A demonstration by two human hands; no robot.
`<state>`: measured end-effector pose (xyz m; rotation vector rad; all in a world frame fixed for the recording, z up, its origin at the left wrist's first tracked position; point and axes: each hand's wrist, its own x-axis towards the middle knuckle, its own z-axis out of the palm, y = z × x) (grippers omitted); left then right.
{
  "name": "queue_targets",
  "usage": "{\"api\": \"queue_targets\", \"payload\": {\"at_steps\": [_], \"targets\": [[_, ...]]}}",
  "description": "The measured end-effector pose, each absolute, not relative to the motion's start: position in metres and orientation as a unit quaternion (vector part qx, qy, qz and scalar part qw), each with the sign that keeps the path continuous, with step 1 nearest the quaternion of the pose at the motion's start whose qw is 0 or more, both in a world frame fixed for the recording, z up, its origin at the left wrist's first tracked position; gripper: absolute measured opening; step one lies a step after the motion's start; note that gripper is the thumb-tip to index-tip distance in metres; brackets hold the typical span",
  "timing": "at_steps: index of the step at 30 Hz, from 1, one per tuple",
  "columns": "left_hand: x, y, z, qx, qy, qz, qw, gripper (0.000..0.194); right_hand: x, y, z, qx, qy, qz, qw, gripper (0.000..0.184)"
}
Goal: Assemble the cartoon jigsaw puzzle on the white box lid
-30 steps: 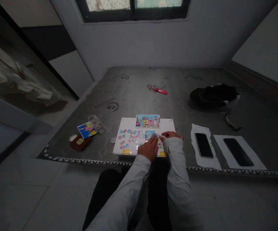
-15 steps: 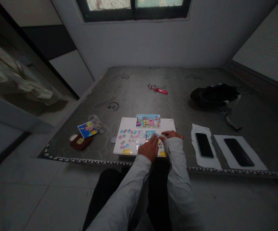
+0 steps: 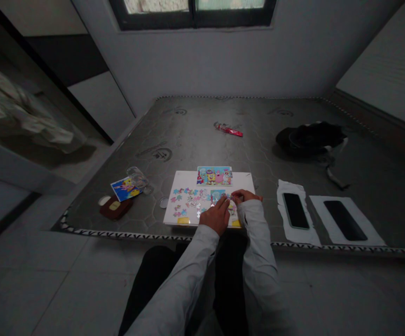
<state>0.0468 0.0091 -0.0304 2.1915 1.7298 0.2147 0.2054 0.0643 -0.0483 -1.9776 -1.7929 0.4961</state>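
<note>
Logo (image 3: 162,154) on mattress (image 3: 188,140), L: characters too blurred to read. Loose jigsaw pieces (image 3: 192,204) on white board (image 3: 184,179): prob. light, thin, stiff; tabs may bend, so best pinch by edges. Joined puzzle section (image 3: 217,193) mid-board, below SpongeBob card (image 3: 215,176). L hand (image 3: 216,217): fingers over section's near part. R hand (image 3: 246,196): fingertips bent, close to L's. Can't tell if either grips piece. Phone (image 3: 295,211), R: no brand legible.

A phone (image 3: 296,211) lies on white paper (image 3: 300,236) — a window (image 3: 193,22) sits in the wall (image 3: 202,65).

Window (image 3: 223,5)'s cut off up top, left hand (image 3: 216,216) blocks some puzzle (image 3: 217,192) mid-frame, right hand (image 3: 246,196)'s fingertips too tiny to read.
</note>
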Motion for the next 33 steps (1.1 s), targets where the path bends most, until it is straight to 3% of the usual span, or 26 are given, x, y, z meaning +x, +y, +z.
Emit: {"api": "queue_targets", "payload": {"at_steps": [27, 33], "targets": [[0.048, 0.010, -0.040, 0.769, 0.614, 0.084, 0.157, 0.053, 0.197, 0.066, -0.054, -0.728, -0.628, 0.167, 0.220, 0.017], [0.047, 0.010, -0.041, 0.770, 0.612, 0.083, 0.162, 0.052, 0.218, 0.065, -0.055, -0.739, -0.610, 0.140, 0.251, 0.024]]}}
